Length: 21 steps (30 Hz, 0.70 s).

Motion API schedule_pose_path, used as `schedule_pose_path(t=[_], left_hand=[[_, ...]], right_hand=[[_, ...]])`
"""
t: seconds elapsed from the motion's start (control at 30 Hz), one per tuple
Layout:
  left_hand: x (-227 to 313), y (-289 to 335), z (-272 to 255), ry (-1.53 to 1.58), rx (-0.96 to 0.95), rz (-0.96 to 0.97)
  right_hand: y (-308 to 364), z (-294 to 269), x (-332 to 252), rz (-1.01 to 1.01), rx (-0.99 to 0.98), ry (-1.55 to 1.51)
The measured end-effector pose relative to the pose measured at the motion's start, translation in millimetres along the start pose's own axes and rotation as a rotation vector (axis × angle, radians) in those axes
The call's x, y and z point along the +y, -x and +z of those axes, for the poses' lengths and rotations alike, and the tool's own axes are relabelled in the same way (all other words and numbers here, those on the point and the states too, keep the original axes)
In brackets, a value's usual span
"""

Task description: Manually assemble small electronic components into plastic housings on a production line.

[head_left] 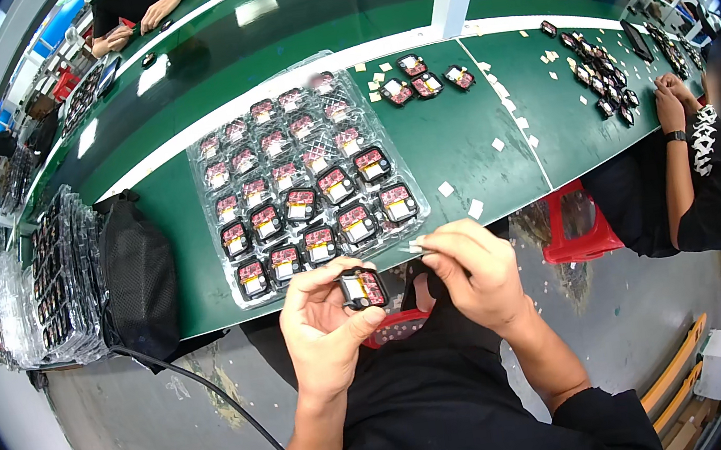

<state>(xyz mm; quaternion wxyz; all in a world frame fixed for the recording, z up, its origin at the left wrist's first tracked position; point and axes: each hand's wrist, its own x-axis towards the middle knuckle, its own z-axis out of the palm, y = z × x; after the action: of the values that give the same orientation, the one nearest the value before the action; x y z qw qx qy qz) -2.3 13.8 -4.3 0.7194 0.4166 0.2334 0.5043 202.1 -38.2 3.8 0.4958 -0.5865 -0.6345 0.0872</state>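
Just off the table's near edge, my left hand (324, 328) grips a small black square device (363, 288) with a red and white label facing up. To its right my right hand (479, 273) is closed in a pinch. Between its thumb and forefinger shows a small pale piece (414, 246), too small to name exactly. Beyond both hands lies a clear plastic tray (403, 166) with rows of pockets. Several similar labelled black devices (320, 244) sit in its nearer rows, and more labelled items fill the farther rows.
Four-sided paper bits (476, 209) are scattered on the green table (459, 150). Several loose devices (427, 84) lie beyond the tray. Stacked trays (65, 270) and a black bag (140, 279) stand at left. A co-worker's hands (673, 97) are at right, near a red stool (578, 225).
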Motion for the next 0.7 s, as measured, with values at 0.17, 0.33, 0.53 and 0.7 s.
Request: schedule_pose_path(t=[0.17, 0.33, 0.53, 0.7], left_hand=[[32, -29, -18, -0.399, 0.209, 0.228], [50, -77, -59, -1.014, 0.335, 0.393], [51, -105, -76, -1.573, 0.452, 0.258], [43, -105, -71, -1.646, 0.448, 0.311]], right_hand=[[-7, -6, 29, 0.167, 0.067, 0.226], [-13, -5, 37, 0.266, 0.058, 0.122], [-31, -3, 59, 0.264, 0.056, 0.273], [-75, 6, 82, 0.289, -0.049, 0.471]])
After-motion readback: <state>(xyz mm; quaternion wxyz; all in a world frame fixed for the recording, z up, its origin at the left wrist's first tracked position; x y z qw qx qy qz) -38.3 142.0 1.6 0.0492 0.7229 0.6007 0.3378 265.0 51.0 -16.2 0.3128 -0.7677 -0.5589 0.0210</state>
